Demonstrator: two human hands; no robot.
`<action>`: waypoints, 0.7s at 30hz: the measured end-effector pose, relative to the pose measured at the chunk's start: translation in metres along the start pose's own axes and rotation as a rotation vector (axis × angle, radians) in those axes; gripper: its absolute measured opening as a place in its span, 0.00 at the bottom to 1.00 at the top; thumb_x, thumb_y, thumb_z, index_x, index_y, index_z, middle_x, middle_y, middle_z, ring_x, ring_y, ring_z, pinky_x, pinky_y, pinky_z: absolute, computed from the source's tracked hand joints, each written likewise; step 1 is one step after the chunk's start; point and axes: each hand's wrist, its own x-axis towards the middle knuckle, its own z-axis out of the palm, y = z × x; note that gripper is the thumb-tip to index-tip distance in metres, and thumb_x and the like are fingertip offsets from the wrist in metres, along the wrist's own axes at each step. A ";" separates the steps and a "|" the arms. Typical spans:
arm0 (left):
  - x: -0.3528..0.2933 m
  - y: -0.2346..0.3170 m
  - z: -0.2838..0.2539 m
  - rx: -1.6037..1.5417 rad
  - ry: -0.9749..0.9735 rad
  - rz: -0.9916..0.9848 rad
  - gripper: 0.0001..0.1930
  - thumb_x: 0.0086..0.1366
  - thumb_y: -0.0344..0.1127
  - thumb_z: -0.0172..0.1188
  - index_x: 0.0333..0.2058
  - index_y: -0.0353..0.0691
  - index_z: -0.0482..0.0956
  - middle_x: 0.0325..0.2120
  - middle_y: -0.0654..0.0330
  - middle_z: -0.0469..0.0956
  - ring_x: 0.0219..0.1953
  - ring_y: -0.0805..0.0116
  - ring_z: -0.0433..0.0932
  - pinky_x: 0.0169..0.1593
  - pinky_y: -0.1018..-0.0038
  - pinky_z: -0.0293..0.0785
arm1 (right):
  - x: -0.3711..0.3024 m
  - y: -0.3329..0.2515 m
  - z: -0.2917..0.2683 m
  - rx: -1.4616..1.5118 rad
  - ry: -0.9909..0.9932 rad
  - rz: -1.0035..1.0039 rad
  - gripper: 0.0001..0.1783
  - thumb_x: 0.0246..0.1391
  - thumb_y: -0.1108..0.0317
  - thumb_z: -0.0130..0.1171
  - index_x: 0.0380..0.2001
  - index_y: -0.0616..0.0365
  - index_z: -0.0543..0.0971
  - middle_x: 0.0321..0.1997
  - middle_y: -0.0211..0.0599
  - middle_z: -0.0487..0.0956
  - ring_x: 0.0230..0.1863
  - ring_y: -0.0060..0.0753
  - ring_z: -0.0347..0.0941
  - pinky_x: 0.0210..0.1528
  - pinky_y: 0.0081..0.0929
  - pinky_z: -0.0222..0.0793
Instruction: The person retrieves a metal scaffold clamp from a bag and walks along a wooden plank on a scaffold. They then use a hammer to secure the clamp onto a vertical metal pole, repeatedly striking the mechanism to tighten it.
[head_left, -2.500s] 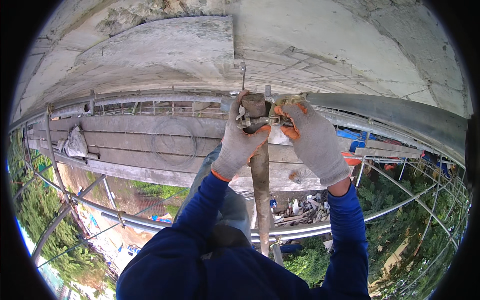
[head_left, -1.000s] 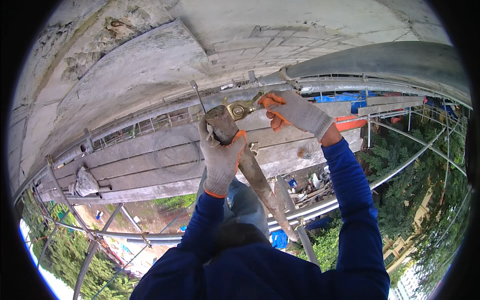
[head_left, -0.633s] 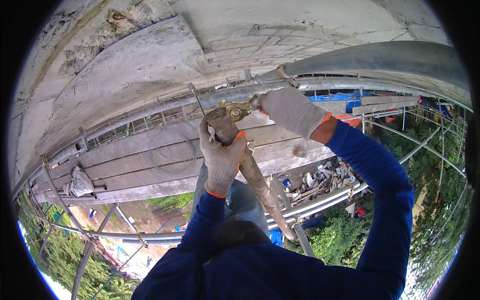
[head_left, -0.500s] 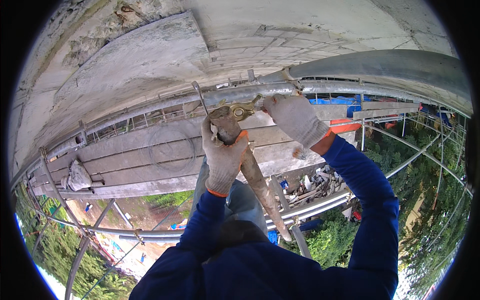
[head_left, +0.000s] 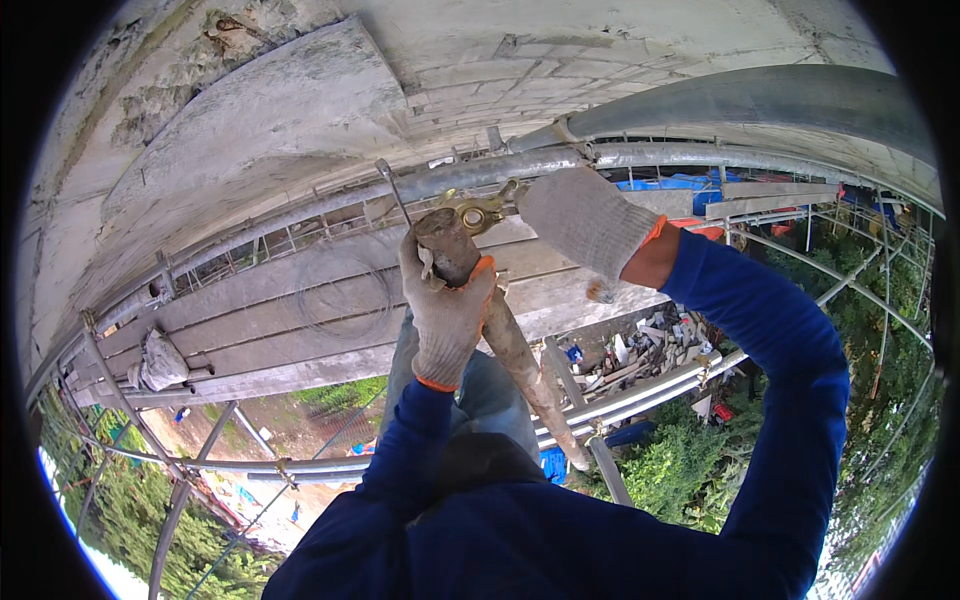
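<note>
My left hand [head_left: 447, 325], in a pale knit glove with an orange cuff, is closed round a rusty scaffold pipe [head_left: 527, 370]. The pipe's open top end faces up by my thumb, and its length slants down to the right past my legs. A thin metal wrench [head_left: 395, 192] sticks up beside the same hand's fingers; its lower part is hidden. Just past the pipe's top is a brass-coloured scaffold coupler [head_left: 478, 216]. My right hand [head_left: 585, 218], gloved alike, is closed at the coupler's right end, its fingertips hidden behind the back of the glove.
Long planks [head_left: 250, 300] form a walkway with a wire coil [head_left: 345, 290] and a whitish sack [head_left: 160, 360] on it. Horizontal pipes [head_left: 450, 180] run along the concrete wall [head_left: 270, 110]. Rubble [head_left: 650, 350] and trees [head_left: 680, 480] lie far below the scaffold.
My right forearm and elbow have swung outward to the right, and the right glove has turned at the coupler. My left hand keeps its hold on the pipe. The view has shifted slightly.
</note>
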 end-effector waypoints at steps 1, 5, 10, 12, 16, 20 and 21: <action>0.000 -0.002 0.001 -0.014 -0.005 -0.008 0.38 0.49 0.19 0.69 0.59 0.37 0.62 0.47 0.58 0.74 0.47 0.68 0.78 0.48 0.73 0.77 | -0.005 -0.007 0.001 -0.025 -0.074 0.064 0.11 0.57 0.62 0.61 0.29 0.58 0.78 0.20 0.41 0.78 0.21 0.36 0.79 0.19 0.34 0.71; -0.003 -0.014 0.003 0.051 -0.021 0.055 0.39 0.48 0.23 0.71 0.59 0.33 0.61 0.45 0.55 0.74 0.43 0.67 0.78 0.44 0.73 0.79 | -0.013 -0.005 0.004 0.130 -0.204 0.224 0.15 0.56 0.59 0.61 0.33 0.62 0.79 0.24 0.45 0.81 0.24 0.39 0.82 0.24 0.35 0.75; 0.006 -0.006 -0.010 0.009 0.009 0.031 0.40 0.48 0.24 0.72 0.60 0.33 0.61 0.47 0.54 0.73 0.43 0.67 0.78 0.45 0.72 0.79 | 0.047 0.021 -0.025 0.856 -0.860 0.551 0.13 0.58 0.57 0.59 0.33 0.57 0.79 0.25 0.48 0.81 0.23 0.39 0.81 0.22 0.34 0.74; 0.010 -0.013 -0.013 0.067 0.020 0.084 0.41 0.48 0.24 0.73 0.59 0.33 0.61 0.47 0.53 0.73 0.44 0.66 0.78 0.46 0.71 0.79 | 0.045 0.025 -0.010 0.414 -0.568 0.190 0.14 0.58 0.56 0.60 0.34 0.58 0.79 0.26 0.49 0.81 0.25 0.42 0.82 0.25 0.36 0.76; 0.012 -0.002 -0.014 -0.056 0.037 -0.026 0.40 0.47 0.24 0.73 0.59 0.33 0.62 0.47 0.53 0.73 0.47 0.64 0.77 0.49 0.69 0.77 | 0.040 -0.004 -0.003 -0.046 -0.291 0.132 0.18 0.58 0.56 0.61 0.38 0.62 0.77 0.27 0.52 0.81 0.31 0.48 0.82 0.34 0.42 0.78; 0.002 -0.017 -0.018 0.238 0.004 0.056 0.39 0.48 0.25 0.72 0.59 0.34 0.61 0.49 0.51 0.72 0.48 0.64 0.77 0.49 0.71 0.77 | 0.017 -0.008 -0.012 0.315 -0.504 0.145 0.20 0.60 0.54 0.60 0.40 0.62 0.77 0.31 0.54 0.81 0.30 0.46 0.83 0.23 0.38 0.75; 0.002 -0.018 -0.021 0.200 0.004 0.049 0.39 0.49 0.24 0.71 0.59 0.35 0.61 0.48 0.52 0.72 0.47 0.65 0.77 0.48 0.72 0.78 | 0.023 0.001 -0.011 0.550 -0.653 0.210 0.20 0.61 0.53 0.60 0.42 0.62 0.77 0.32 0.53 0.82 0.30 0.46 0.83 0.22 0.37 0.76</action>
